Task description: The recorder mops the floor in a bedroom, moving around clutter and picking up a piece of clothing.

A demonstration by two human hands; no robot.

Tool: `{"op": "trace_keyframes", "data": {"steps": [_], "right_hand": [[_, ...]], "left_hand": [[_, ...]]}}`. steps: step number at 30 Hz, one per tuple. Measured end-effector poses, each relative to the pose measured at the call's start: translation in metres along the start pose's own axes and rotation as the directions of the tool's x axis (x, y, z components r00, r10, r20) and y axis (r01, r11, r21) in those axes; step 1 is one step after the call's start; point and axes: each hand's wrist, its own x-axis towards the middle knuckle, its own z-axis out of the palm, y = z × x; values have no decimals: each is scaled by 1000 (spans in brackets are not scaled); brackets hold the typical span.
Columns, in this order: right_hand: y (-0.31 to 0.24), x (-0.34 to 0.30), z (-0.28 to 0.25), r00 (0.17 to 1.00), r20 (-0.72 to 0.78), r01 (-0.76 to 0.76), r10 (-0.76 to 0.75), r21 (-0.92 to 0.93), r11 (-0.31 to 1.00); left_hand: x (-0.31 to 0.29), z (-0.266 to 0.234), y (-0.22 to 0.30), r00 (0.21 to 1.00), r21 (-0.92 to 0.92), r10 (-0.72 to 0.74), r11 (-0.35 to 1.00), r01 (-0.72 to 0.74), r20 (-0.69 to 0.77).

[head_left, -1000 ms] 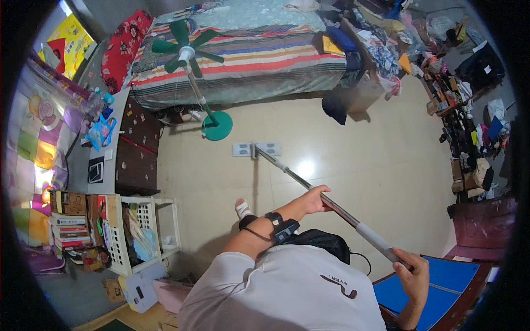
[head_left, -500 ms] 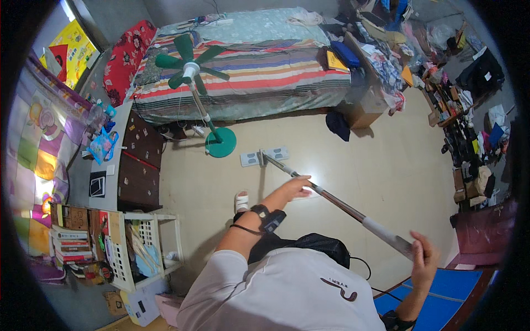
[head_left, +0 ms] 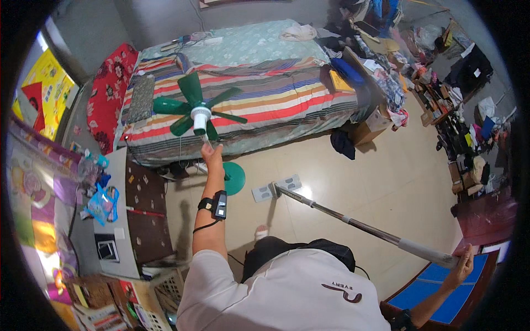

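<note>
Left to right: green standing fan (head_left: 201, 115) in front of the bed (head_left: 248, 47); left hand (head_left: 212, 156) at its pole, just below the blades, degree of closure indiscernible; flat mop (head_left: 353, 222) slanting above the floor (head_left: 403, 176), pad down; right hand (head_left: 464, 267) holding its grey upper grip.

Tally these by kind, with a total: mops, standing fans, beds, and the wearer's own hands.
Mop: 1
Standing fan: 1
Bed: 1
Left hand, at the fan, and right hand, at the mop's upper end: 2
Total: 5
</note>
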Motion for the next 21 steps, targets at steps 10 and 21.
{"op": "trace_keyframes", "data": {"steps": [10,21], "right_hand": [[-59,1,22,983,-149,-126,111,-91,988],[-96,0,36,995,-96,-56,39,-184,981]], "left_hand": [[103,-2,-29,998,279,41,960,-25,-53],[126,-28,-54,1000,293,16,956,-11,-13]]}}
